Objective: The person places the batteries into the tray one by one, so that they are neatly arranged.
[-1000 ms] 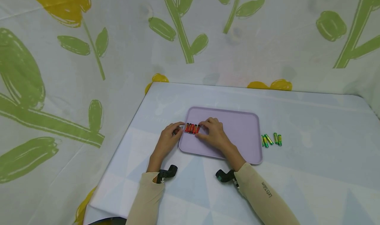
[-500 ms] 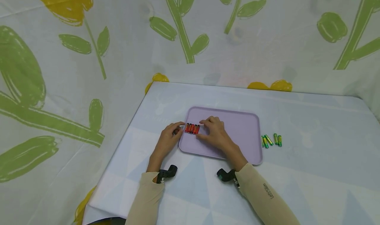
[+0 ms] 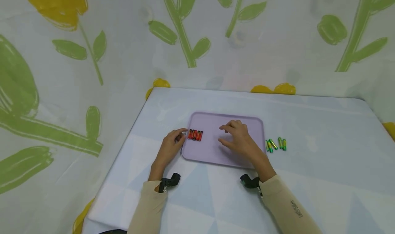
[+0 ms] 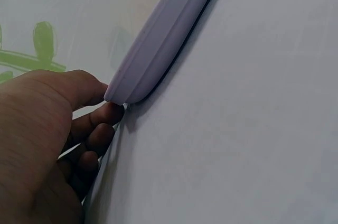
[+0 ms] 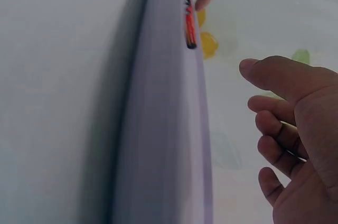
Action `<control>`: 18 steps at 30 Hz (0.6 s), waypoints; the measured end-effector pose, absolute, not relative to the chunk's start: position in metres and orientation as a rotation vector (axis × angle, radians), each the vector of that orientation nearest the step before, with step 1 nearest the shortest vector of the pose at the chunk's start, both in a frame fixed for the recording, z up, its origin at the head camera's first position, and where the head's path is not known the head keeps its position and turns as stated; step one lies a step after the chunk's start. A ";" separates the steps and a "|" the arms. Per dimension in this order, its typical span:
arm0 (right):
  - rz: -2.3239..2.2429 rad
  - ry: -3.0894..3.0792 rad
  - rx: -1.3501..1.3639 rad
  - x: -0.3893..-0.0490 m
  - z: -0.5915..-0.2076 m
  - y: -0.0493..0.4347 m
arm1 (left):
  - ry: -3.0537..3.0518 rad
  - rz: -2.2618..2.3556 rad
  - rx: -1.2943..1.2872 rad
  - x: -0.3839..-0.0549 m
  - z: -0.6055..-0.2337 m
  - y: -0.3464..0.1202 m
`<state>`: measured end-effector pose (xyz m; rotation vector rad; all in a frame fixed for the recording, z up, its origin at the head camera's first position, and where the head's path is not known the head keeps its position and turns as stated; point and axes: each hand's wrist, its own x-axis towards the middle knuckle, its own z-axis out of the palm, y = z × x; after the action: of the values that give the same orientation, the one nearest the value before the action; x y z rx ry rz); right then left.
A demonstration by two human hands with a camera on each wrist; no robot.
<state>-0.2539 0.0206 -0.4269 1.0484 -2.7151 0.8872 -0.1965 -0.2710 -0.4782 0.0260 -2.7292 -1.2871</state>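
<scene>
Left hand (image 3: 169, 145) pinches the lilac tray (image 3: 205, 150) at its left rim; right hand (image 3: 241, 140) hovers above, fingers apart. Five red-and-black batteries (image 3: 195, 135) lie inside, left.

Legible marking, as observed from where I stand: beige right sleeve (image 3: 285, 200), dark lettering (image 3: 297, 209) running lengthwise along the forearm; reads "LetsSlim". Red batteries (image 3: 195, 135): casing print too small and blurred to read. Green batteries (image 3: 273, 144): any casing print likewise illegible at this size.
</scene>
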 end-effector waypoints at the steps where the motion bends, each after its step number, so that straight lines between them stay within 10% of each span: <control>1: 0.882 -2.711 1.040 -0.254 -0.426 0.024 | -2.728 -1.290 0.024 -0.196 -0.477 -0.271; 18: 0.896 -2.665 0.896 -0.253 -0.433 0.083 | -2.715 -1.284 -0.012 -0.201 -0.496 -0.276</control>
<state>-0.2535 0.0831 -0.4334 0.8965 -2.6650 0.8962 -0.2012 -0.2758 -0.4959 -0.0121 -2.7148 -1.2839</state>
